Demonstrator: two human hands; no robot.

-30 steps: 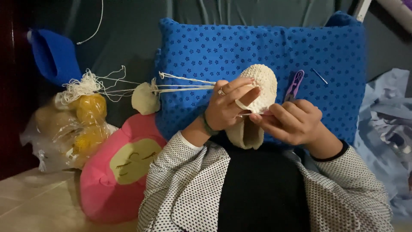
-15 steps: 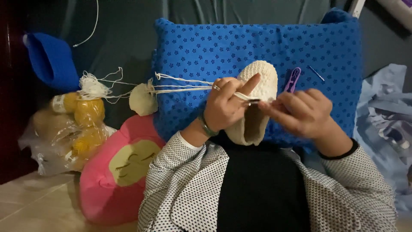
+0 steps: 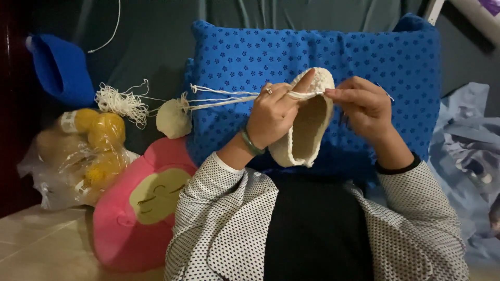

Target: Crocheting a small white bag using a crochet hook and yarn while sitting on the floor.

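At the far left, a clear plastic bag (image 3: 67, 161) of yellow yarn balls (image 3: 107, 130) lies beside a pink round cushion (image 3: 135, 218) with a stitched face, and a blue fabric shape (image 3: 62, 67) sits above them against the dark backdrop. A loose tangle of cream yarn (image 3: 122, 101) rests just above the bag, and a small cream ball of yarn (image 3: 173, 118) sits near the left edge of the blue dotted pillow (image 3: 250, 57), close enough that its strands run straight to the work without snagging.

Those strands (image 3: 224, 99) pass rightward across the pillow to the left hand (image 3: 273, 117), which wears a ring and a green bangle (image 3: 251, 143). Its fingers are closed on the rim of the cream crocheted piece (image 3: 307, 127), with the forefinger raised along the top edge, seemingly to keep the yarn taut. The piece is cupped like a small slipper or pouch, its hollow facing the camera, ribbed in even stitches, hanging between the two hands in front of the pillow's middle.

The right hand (image 3: 367, 106) pinches the same top edge, fingertips pressed together on the yarn; a thin hook or needle tip (image 3: 388, 96) seems to show beyond its knuckles, though it is too slight to be sure. Pale crumpled cloth (image 3: 463, 151) lies at the right edge.
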